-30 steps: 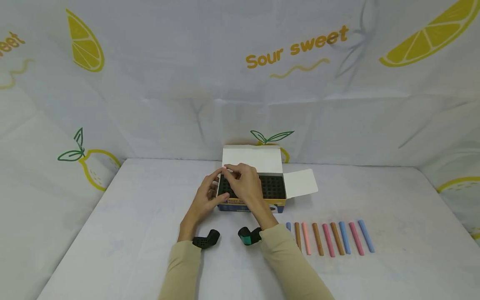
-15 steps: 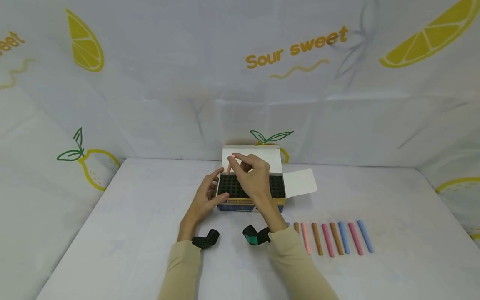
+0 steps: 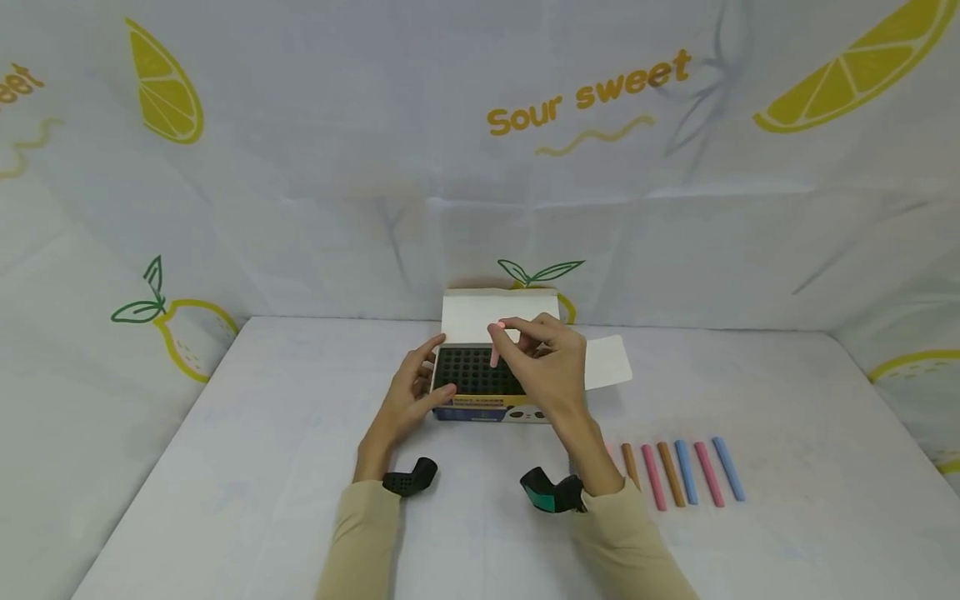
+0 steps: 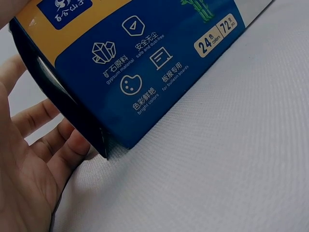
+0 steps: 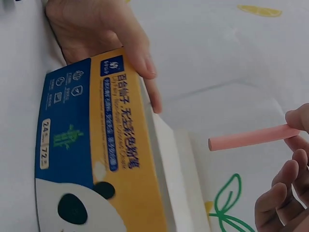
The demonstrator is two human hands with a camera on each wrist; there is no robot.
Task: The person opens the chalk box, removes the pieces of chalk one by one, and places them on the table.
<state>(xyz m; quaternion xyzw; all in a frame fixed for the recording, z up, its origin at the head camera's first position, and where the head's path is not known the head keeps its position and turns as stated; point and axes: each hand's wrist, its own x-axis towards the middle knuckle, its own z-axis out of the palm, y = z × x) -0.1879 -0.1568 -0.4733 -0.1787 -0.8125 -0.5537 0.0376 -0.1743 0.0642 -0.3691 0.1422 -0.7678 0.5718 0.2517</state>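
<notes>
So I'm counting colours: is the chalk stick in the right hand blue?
No, the chalk stick pinched by the right hand is pink, as the right wrist view shows plainly.

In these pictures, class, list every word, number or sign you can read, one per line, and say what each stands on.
"Sour sweet": on the backdrop cloth.
"24 colors" and "72 pcs": on the blue side of the chalk box.
"gypsum material", "safe and dust-free", "bright colors", "for bulletin boards": under white icons on the same side.
Chinese lettering on the box's yellow band: too blurred to quote.
The pink chalk bears no text.
</notes>
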